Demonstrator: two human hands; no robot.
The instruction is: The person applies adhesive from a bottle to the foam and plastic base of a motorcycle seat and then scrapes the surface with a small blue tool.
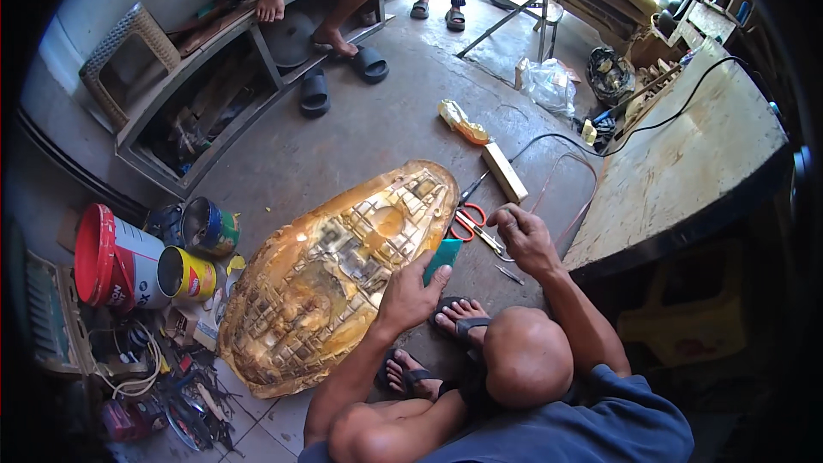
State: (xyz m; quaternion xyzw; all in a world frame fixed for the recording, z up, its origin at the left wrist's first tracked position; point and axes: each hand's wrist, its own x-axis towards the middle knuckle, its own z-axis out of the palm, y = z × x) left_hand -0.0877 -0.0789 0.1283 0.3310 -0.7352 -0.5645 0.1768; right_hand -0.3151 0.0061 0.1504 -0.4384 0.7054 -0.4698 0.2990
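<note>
My left hand [410,298] is closed on a small flat green piece [441,261], held between thumb and fingers. It is over the right edge of a large, elongated, yellow-brown moulded piece [296,313] with a blocky ribbed surface, lying on the floor. My right hand [527,240] is raised to the right, its fingers curled into a pinch; whatever they hold is too small or hidden to tell. Between my hands lie scissors with red-orange handles [468,221] and a metal hand tool [494,245]. A small pointed metal piece [509,275] lies on the floor below my right hand.
A long pale block [504,173] and a crumpled yellowish wrapper [464,123] lie ahead. Buckets [141,261] and scattered tools [189,411] crowd the left. A leaning panel [677,154] borders the right, with a black cable [677,116] across it. Two people are at the far side, one seated on a bench [197,81].
</note>
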